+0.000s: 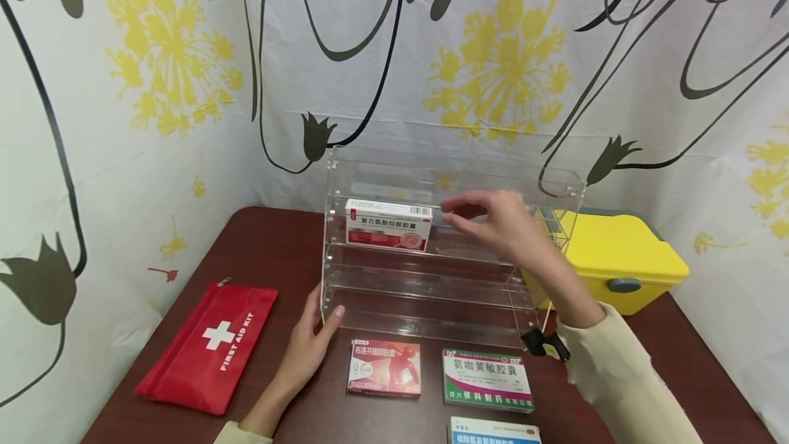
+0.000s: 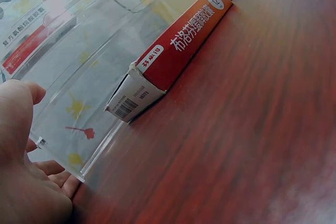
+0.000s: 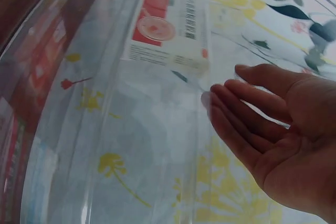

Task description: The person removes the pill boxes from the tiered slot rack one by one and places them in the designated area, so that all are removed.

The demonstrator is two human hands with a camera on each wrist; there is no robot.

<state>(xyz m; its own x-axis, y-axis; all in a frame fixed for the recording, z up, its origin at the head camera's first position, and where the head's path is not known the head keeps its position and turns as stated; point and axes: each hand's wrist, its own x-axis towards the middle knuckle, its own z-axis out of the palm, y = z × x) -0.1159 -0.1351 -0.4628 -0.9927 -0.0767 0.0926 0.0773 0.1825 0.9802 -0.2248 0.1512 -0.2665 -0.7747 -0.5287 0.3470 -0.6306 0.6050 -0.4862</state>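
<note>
A clear acrylic tiered rack (image 1: 425, 284) stands in the middle of the head view. At its lower left side my left hand (image 1: 305, 348) grips the side panel, thumb in front and fingers behind, as the left wrist view shows. One white and red medicine box (image 1: 388, 230) sits on an upper tier, toward the left. Just right of that box, my right hand (image 1: 498, 223) hovers with loosely bent fingers and nothing in them. In the right wrist view, a gap separates the fingertips of this hand (image 3: 278, 124) from the medicine box (image 3: 168, 24).
In front of the rack lie a red-orange medicine box (image 1: 385, 370), a green and white one (image 1: 487, 382) and a blue and white one (image 1: 493, 432). A red first aid pouch (image 1: 209, 348) lies at left. Behind the rack's right end stands a yellow case (image 1: 622, 252).
</note>
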